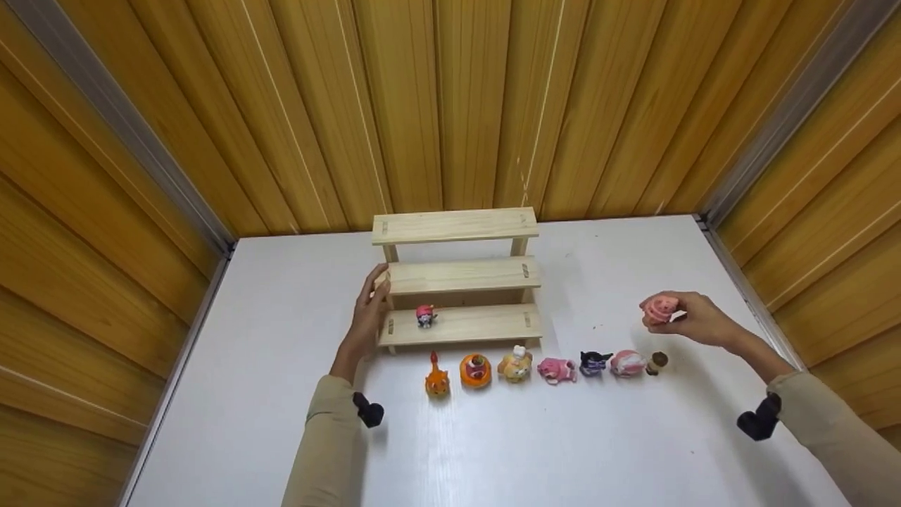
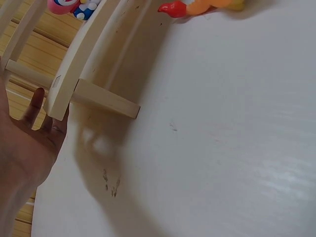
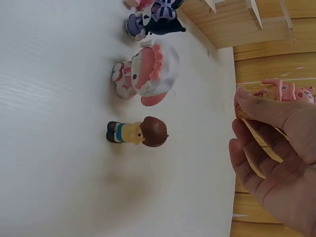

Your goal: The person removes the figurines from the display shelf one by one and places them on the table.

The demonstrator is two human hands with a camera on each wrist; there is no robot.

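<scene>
A three-tier wooden display shelf [image 1: 461, 274] stands on the white table. My left hand [image 1: 367, 310] holds its left end by the middle tier; in the left wrist view some of that hand's fingers [image 2: 33, 106] pass behind the wood. On the lowest tier sits a small figurine with a pink-red top [image 1: 425, 315]. At the right, my right hand [image 1: 697, 320] pinches a pink figurine [image 1: 660, 308] above the table. The right wrist view shows thumb and fingertips at the tan base of this pink figurine [image 3: 291, 92], its other fingers loosely bent.
A row of figurines lies before the shelf: orange with a red-tipped tail [image 1: 436, 380], round orange [image 1: 476, 370], yellow [image 1: 516, 365], pink [image 1: 557, 370], black-and-purple [image 1: 595, 362], white-and-pink [image 1: 628, 362], brown-haired [image 1: 657, 362]. Wood-patterned walls [image 1: 471, 105] enclose the table [image 1: 521, 451].
</scene>
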